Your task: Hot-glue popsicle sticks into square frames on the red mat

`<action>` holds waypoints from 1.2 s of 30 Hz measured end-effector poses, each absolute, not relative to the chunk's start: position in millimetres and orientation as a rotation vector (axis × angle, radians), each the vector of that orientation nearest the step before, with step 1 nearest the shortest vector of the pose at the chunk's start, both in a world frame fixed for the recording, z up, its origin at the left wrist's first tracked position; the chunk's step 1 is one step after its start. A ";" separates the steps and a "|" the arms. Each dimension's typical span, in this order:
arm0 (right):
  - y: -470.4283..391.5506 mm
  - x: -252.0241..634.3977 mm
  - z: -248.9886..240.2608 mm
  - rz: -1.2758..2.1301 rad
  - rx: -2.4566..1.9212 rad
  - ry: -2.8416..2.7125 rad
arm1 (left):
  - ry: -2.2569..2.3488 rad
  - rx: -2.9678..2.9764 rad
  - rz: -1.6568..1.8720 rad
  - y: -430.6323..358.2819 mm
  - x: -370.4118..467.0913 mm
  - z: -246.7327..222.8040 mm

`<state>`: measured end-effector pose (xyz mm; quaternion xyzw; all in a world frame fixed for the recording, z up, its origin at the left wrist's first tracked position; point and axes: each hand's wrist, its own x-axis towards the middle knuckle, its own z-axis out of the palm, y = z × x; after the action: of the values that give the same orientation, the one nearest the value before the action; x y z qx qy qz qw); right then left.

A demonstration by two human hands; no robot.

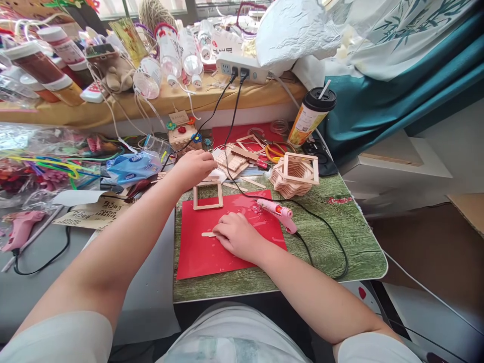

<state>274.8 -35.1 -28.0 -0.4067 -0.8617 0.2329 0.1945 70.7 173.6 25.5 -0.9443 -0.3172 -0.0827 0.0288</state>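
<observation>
My right hand (237,235) rests on a red sheet (192,259), its fingers closed at the end of a flat wooden craft stick (207,234). Farther back, my left hand (195,168) is stretched over the left side of a pile of craft sticks (231,164). Its fingers are bent together, and what lies under them is hidden. A square frame of craft sticks (208,206) lies at the red sheet's back left edge. Right of my right hand, a pink hot glue gun (279,214) lies on the sheet with its cord trailing off.
A twisted stack of stick frames (295,175) stands at the right, with a lidded drink cup (312,117) behind it. Two black cords run down from a white power strip (242,68). A blue packet (133,167) and another pink glue gun (22,229) lie left.
</observation>
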 end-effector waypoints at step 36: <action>-35.2 285.3 -29.4 0.505 -1.464 -2.146 | -1.679 -3.169 -0.289 -19.7 5.0 7.8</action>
<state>285.3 -35.2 -29.4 -0.5365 -0.7860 0.1852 0.2451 5.0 -19.7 7.8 -0.8580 -0.4545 -0.0782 -0.2262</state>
